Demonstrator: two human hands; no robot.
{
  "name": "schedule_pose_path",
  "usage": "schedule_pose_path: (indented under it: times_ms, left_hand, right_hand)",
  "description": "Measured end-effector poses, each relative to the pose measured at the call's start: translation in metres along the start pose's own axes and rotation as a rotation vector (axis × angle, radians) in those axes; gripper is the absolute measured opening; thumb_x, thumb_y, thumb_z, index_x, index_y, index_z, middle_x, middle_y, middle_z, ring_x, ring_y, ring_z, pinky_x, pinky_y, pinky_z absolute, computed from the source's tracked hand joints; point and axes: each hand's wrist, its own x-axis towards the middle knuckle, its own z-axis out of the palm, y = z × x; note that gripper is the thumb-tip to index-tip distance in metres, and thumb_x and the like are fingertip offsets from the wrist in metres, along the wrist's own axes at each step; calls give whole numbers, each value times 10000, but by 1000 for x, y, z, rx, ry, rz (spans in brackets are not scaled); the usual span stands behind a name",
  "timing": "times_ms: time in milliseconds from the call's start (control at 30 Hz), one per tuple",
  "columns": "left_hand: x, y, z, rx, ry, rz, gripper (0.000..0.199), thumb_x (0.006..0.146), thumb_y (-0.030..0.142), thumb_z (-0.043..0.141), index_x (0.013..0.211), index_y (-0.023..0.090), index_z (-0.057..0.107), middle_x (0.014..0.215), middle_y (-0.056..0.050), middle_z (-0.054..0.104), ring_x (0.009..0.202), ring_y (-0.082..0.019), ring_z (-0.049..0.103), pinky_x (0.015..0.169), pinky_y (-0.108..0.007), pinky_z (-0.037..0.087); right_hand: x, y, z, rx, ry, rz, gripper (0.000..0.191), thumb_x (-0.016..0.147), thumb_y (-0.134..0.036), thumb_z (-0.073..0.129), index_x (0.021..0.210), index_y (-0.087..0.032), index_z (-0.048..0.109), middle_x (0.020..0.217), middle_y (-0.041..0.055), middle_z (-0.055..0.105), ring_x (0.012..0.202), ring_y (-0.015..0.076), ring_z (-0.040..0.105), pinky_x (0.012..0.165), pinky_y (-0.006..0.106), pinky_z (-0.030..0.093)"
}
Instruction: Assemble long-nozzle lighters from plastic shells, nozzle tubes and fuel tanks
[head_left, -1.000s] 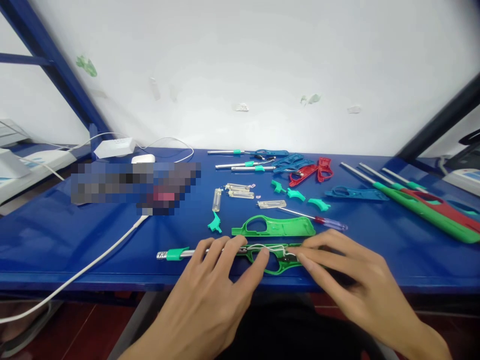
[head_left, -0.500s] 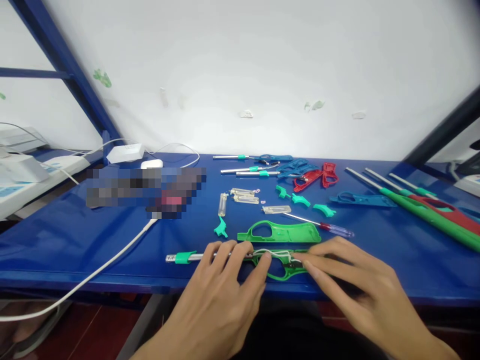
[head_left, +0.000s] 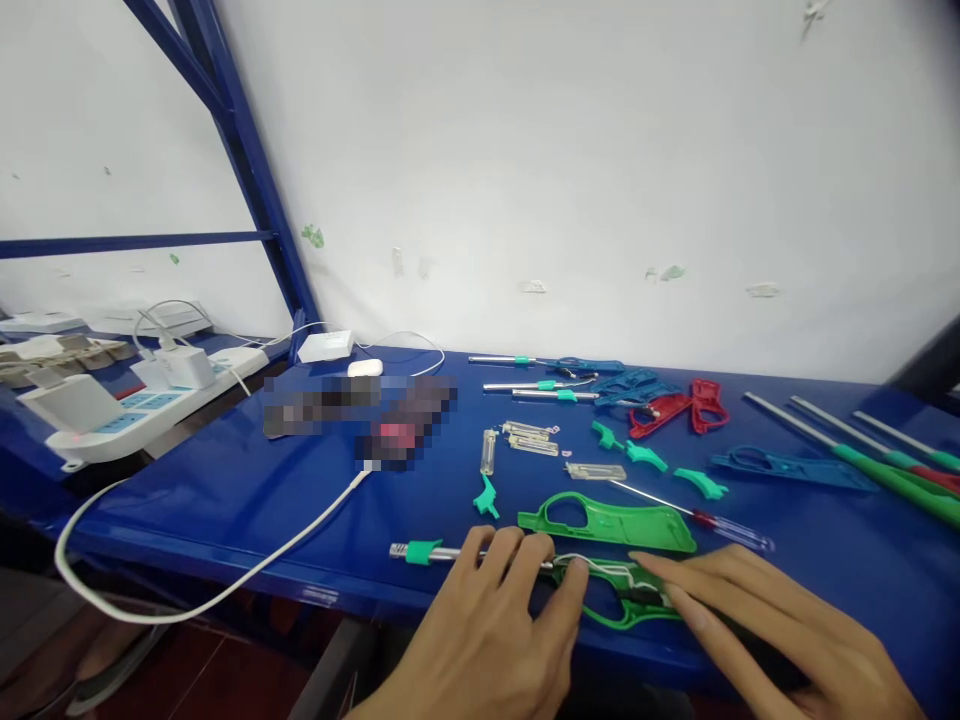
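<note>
My left hand (head_left: 499, 615) is closed over a metal lighter tube (head_left: 448, 554) with a turquoise sleeve (head_left: 420, 552); its thumb presses by the tube's inner end. That end meets a green lighter handle half (head_left: 611, 612), which lies by the table's front edge. A thin white wire (head_left: 594, 563) runs along the handle half to a small dark part (head_left: 646, 595) inside it. At the right end of this half, my right hand (head_left: 787, 620) pinches with thumb and fingertips, covering that end. Just behind lies a second green handle half (head_left: 630, 524), apart from both hands.
Clear fuel tanks (head_left: 595, 472), turquoise triggers (head_left: 646, 457) and a screwdriver (head_left: 731, 530) lie behind. Farther back are blue handle halves (head_left: 636, 387), red halves (head_left: 709, 405) and metal tubes (head_left: 517, 387). Long lighters (head_left: 862, 455) lie right. A white cable (head_left: 262, 565) loops at left.
The view has swung left and up, so everything sits farther right and lower. Both hands keep nearly the same places on the tube and green handle half.
</note>
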Motion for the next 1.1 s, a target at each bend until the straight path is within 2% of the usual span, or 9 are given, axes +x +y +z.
schedule_pose_path:
  times_ms: [67,200,467,800,967,1100]
  left_hand:
    - [0,1,-5,-15,-48,8,408,1031,184,478,1422,124,577,1207,-151,635,1077,-322,599,893,-516,578]
    - [1,0,-12,-34,-112,10,426,1028,163,461,1437,126,574,1225,-155,613,1091,-325,572,927,-532,563]
    - [3,-3,-12,-52,-74,47,427,1022,144,482,1435,112,587,1213,-160,607,1080,-313,565,924,-514,550]
    - [3,-5,-9,-14,-51,71,430,997,116,476,1407,115,608,1213,-168,617,1067,-330,584,871,-524,573]
    - [2,-7,-11,4,-85,104,460,987,113,487,1437,109,579,1240,-183,599,1105,-350,573,892,-550,566]
    - [3,-5,-12,7,-94,105,463,991,96,474,1443,108,570,1248,-187,595,1120,-347,564,889,-538,564]
  right_hand:
    - [-1,-4,-1,-20,10,37,288,975,-358,652,1258,-348,705,1126,-40,806,1006,185,773,946,259,597]
    - [5,-13,-5,24,-25,86,197,979,-367,665,1171,-321,670,1037,-25,792,919,178,758,823,269,588]
    - [9,-17,-7,131,-64,122,38,995,-278,666,1021,-290,641,940,-24,744,853,161,709,774,271,543]
    - [13,-18,-9,180,-54,83,151,1004,-179,643,1089,-298,681,967,-29,757,882,140,709,803,259,557]
    - [12,-18,-10,192,-3,122,154,989,-151,656,1064,-280,694,964,-24,770,885,137,720,806,260,571]
    - [11,-18,-10,175,47,71,168,966,-119,668,1051,-257,712,981,-3,790,906,150,742,829,281,591]
